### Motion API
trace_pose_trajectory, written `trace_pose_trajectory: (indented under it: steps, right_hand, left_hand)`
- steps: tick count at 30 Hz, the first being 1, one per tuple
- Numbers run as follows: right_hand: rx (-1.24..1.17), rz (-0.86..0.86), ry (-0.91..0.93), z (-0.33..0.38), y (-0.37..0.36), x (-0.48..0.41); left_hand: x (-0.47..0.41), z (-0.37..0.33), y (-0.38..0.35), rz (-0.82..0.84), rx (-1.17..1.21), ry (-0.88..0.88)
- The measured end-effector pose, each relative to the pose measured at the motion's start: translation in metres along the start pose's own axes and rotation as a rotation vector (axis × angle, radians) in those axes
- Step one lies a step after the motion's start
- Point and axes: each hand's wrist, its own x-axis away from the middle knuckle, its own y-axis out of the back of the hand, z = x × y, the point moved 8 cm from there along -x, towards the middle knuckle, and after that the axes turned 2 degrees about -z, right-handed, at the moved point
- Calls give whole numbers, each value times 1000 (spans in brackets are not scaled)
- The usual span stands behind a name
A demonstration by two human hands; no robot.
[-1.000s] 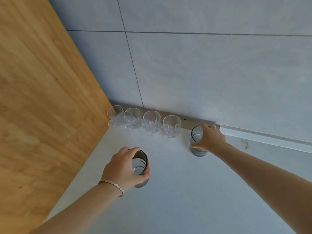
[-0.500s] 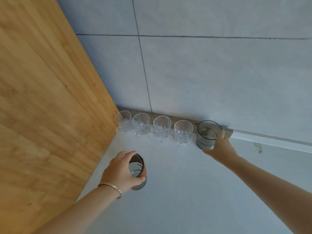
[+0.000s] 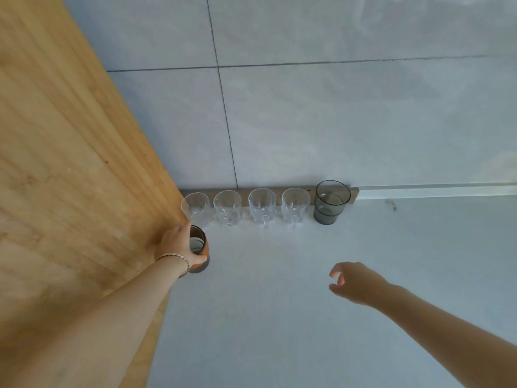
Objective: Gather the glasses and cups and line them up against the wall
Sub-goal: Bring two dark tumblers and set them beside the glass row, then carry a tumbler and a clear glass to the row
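Several clear glass cups (image 3: 262,205) stand in a row along the foot of the tiled wall (image 3: 335,121). A smoky grey tumbler (image 3: 331,202) stands upright at the row's right end, against the wall. My left hand (image 3: 179,243) is wrapped round a second grey tumbler (image 3: 199,252), close to the wooden panel and just in front of the leftmost clear cup. My right hand (image 3: 354,282) hovers over the white counter, fingers apart and holding nothing, well in front of the placed tumbler.
A tall wooden panel (image 3: 70,177) closes off the left side and meets the wall at the corner. The white counter (image 3: 279,317) stretches to the right. A white strip (image 3: 433,190) runs along the wall's base beyond the tumbler.
My right hand let go of the grey tumbler at the wall and drew back toward me. My left hand carried its tumbler left and forward, nearer the panel.
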Motion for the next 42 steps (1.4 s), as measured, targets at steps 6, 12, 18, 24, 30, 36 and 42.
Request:
trace_pose_trajectory:
  steps: [6, 12, 18, 24, 30, 36, 42]
  right_hand:
    - [-13, -1, 7, 14, -8, 12]
    - [2, 12, 18, 17, -5, 19]
    - [-52, 13, -31, -33, 4, 43]
    - [-169, -29, -209, -169, 12, 111]
    - [-245, -109, -454, -361, 12, 224]
    - [-233, -133, -660, -558, 5, 365]
    - [-331, -178, -894, -720, -16, 474]
  left_hand:
    - [-4, 8, -9, 35, -119, -40]
    - [14, -4, -12, 28, -307, -45]
    - [66, -125, -51, 197, -354, -383]
    - [147, -303, -104, 318, -320, -663]
    - [265, -486, -161, 334, -373, -916]
    - [388, -641, -231, 334, -361, -1030]
    - [478, -757, -277, 338, -332, -1092]
